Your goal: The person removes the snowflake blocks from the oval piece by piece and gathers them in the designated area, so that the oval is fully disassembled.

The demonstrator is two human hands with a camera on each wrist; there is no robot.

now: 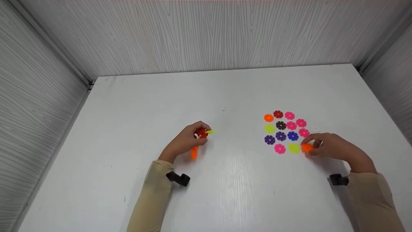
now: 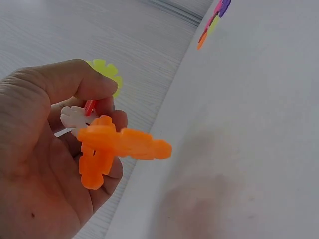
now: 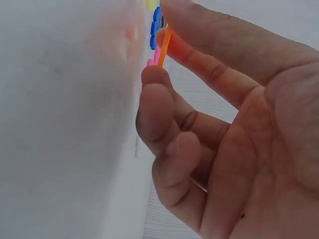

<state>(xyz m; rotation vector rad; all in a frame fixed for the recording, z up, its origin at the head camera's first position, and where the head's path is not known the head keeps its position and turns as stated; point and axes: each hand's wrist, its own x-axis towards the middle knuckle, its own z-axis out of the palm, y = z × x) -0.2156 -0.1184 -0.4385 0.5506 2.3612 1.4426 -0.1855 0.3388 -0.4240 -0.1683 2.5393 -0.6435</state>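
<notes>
My left hand (image 1: 184, 141) grips a small cluster of interlocking plastic discs above the left middle of the table. In the left wrist view the cluster includes two crossed orange discs (image 2: 137, 144), a white disc (image 2: 74, 118), a sliver of red disc (image 2: 89, 107) and a notched yellow disc (image 2: 102, 66). Fingers hide part of how they join. At the right, my right hand (image 1: 336, 149) pinches a single orange disc (image 1: 306, 148) between thumb and fingers, beside a flat yellow disc (image 1: 294, 148). In the right wrist view this orange disc (image 3: 164, 49) appears edge-on.
Several loose flower-edged discs lie flat left of the right hand: pink (image 1: 280, 149), purple (image 1: 269, 139), blue (image 1: 293, 136), brown (image 1: 281, 125), red (image 1: 278, 114), orange (image 1: 268, 118) and yellow (image 1: 269, 129). The white table (image 1: 154, 96) meets wood-patterned panels (image 1: 206, 35) at the back and sides.
</notes>
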